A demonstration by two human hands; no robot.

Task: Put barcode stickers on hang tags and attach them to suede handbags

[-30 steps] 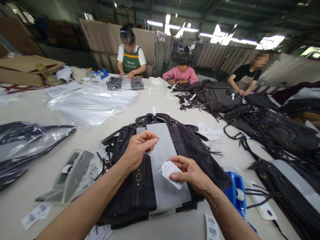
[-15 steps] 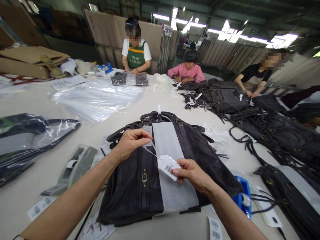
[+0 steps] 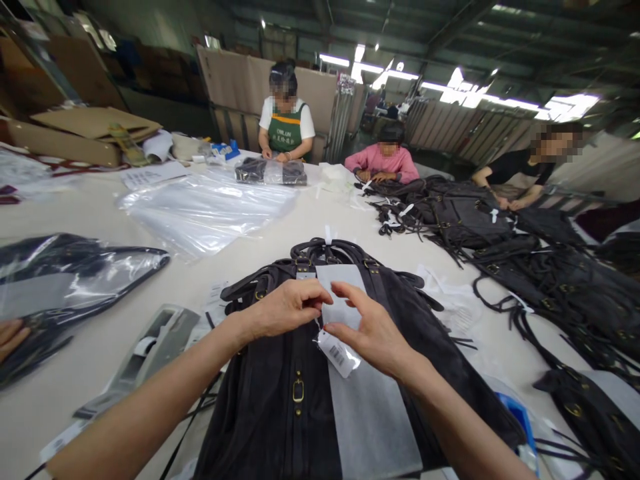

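Note:
A dark handbag (image 3: 270, 380) with brass buckles lies flat in front of me, a strip of pale wrapping paper (image 3: 370, 407) running down its middle. Above it my left hand (image 3: 295, 307) pinches the thin string of a white hang tag (image 3: 339, 353). The tag dangles below the fingers, its printed barcode facing up. Close beside it on the right, my right hand (image 3: 370, 327) has thumb and fingers apart, with nothing in its grasp. The bag's handles (image 3: 330, 248) are bunched at its far end, bound by a white tie.
A grey tape dispenser (image 3: 150, 353) stands left of the bag, near a plastic-wrapped bag (image 3: 60, 280) touched by another person's hand (image 3: 11, 339). Clear plastic sleeves (image 3: 205, 207) lie farther back. Dark bags (image 3: 550, 287) pile up at right. Several co-workers sit across the table (image 3: 320, 208).
My right hand has let go of the tag and moved up beside my left hand. The tag now hangs from my left hand. Another person's hand has appeared at the left edge.

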